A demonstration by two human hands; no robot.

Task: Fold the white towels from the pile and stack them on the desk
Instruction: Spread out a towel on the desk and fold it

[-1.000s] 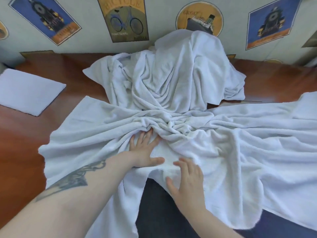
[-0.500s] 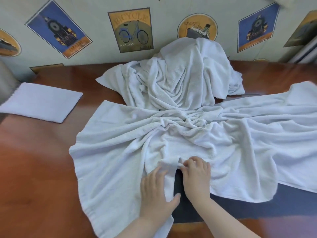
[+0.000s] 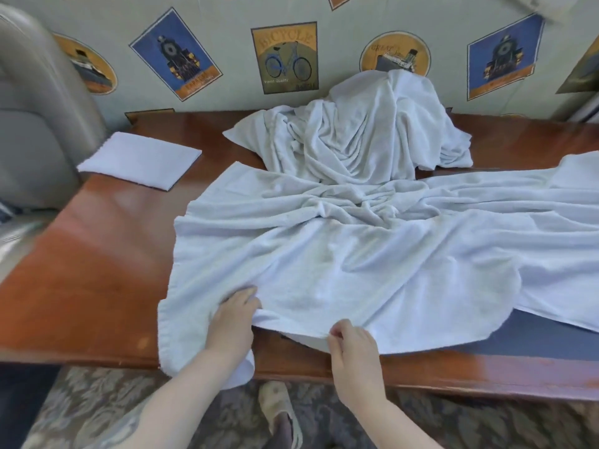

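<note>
From the head view, you had a large white towel [image 3: 356,260] spread out, rumpled, across the reddish-brown surface [image 3: 90,270], its near left corner hanging over the front edge. Your left hand [image 3: 231,322] lay on the towel near that front edge with its fingers curled into a fold of cloth, gripping it. Your right hand [image 3: 351,348] was just to the right of it, thumb and fingers pinching the towel's near hem where it lifted slightly off the surface. The two hands were near each other but apart.

Behind the spread towel, the pile of white towels [image 3: 366,131] sat heaped against the wall, touching the far edge of the towel you held. One folded towel [image 3: 139,160] lay flat on the far left of the surface, well apart from your hands and clear of the pile. A dark blue mat [image 3: 534,338] showed on the surface under the towel's right side.

The wall behind carried wallpaper with a bicycle print [image 3: 285,56] (among clock and ship motifs). A grey chair [image 3: 35,124] stood at the left end of the surface, and a slippered foot [image 3: 278,406] showed on the patterned carpet [image 3: 90,400] below.
</note>
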